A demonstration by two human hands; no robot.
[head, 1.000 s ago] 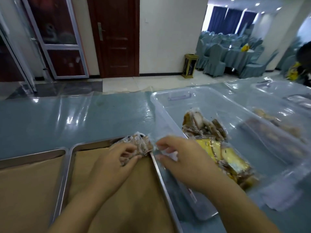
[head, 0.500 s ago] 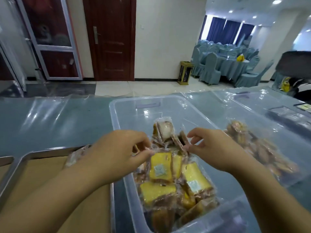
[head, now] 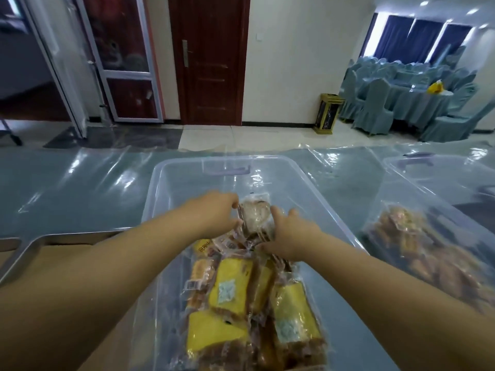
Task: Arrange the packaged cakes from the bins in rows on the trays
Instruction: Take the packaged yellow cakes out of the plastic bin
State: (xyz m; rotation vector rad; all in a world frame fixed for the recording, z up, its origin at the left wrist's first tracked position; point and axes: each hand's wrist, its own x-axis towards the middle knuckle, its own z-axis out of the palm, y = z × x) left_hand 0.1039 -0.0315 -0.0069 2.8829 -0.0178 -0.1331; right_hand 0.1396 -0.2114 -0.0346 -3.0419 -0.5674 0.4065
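A clear plastic bin (head: 187,167) in front of me holds several packaged cakes, many with yellow labels (head: 231,285). Both hands are inside it at the far end of the pile. My left hand (head: 214,212) and my right hand (head: 292,236) close on either side of an upright pale cake packet (head: 255,214), fingers curled against its edges. A metal tray (head: 32,245) lined with brown paper lies at the left, mostly hidden by my left arm.
A second clear bin (head: 439,167) with brownish packaged cakes (head: 407,236) stands to the right. The table has a blue cloth under shiny plastic film (head: 75,188). Beyond it are a brown door, a small bin and covered chairs.
Both hands left the tray, where a packet was set down, and reached deeper into the bin. They now close around the pale packet at the far end of the pile.
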